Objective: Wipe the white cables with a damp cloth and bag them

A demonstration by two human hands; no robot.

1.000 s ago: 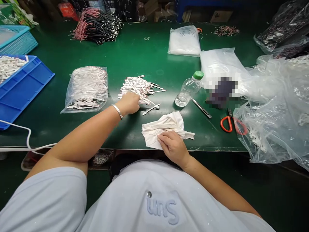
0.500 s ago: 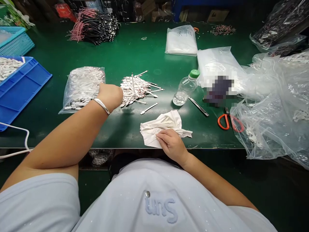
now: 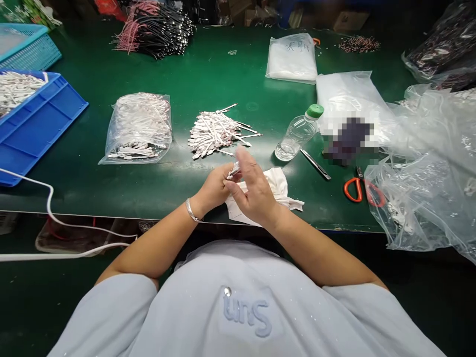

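My left hand [image 3: 214, 189], with a silver bangle at the wrist, is closed round a few short white cable pieces [image 3: 233, 171] whose ends stick up between thumb and fingers. Right beside it is my right hand [image 3: 255, 188], its fingers stretched out and slightly blurred, its thumb close to the pieces. I cannot tell whether that thumb touches them. Beneath my right hand lies a crumpled white cloth [image 3: 278, 182], partly covered. Beyond both hands, a loose pile of the same white cable pieces [image 3: 211, 133] rests on the green table.
A clear bag of white pieces [image 3: 139, 124] and a blue bin [image 3: 40, 129] are on the left. To the right stand a green-capped bottle [image 3: 295, 136], a tweezers-like metal tool [image 3: 315, 164], red-handled scissors [image 3: 353, 190] and plastic bags [image 3: 424, 198]. Black and pink cables [image 3: 159, 29] lie at the back.
My left hand has come from beside the pile back toward my body, now holding white cable pieces. My right hand has lifted from the cloth and its fingers have straightened. The view has shifted slightly.
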